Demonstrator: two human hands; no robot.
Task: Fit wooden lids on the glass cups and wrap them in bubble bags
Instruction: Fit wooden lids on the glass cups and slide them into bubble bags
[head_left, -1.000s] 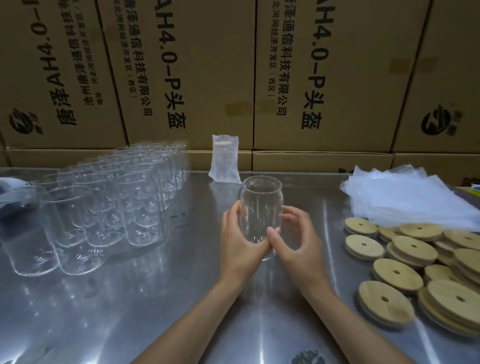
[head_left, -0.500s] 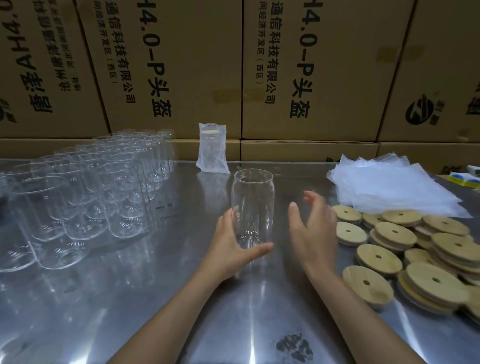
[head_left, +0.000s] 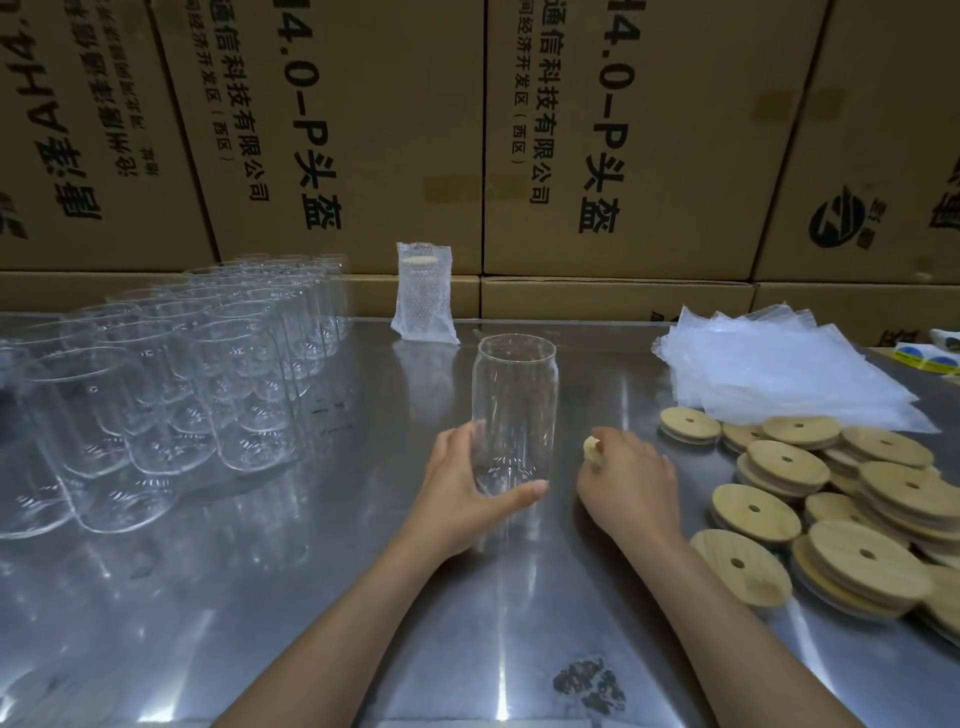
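A clear glass cup (head_left: 514, 400) stands upright on the steel table (head_left: 311, 597) in the middle. My left hand (head_left: 462, 499) grips it low down, thumb across the front of its base. Just right of the cup, my right hand (head_left: 631, 478) is curled over a wooden lid (head_left: 591, 447); only a pale bit of the lid's edge shows past the fingers. More round wooden lids (head_left: 831, 499) with centre holes lie heaped at the right. Flat bubble bags (head_left: 779, 374) are stacked behind them. One bagged, lidded cup (head_left: 422, 299) stands at the back.
Several bare glass cups (head_left: 171, 389) stand in rows on the left side of the table. Cardboard boxes (head_left: 623, 130) form a wall along the table's far edge. A roll of stickers (head_left: 924, 358) lies at the far right.
My right hand let go of the cup, reached to the lid pile and came back beside the cup with a lid. One lid is gone from the pile's left edge. My left hand kept hold.
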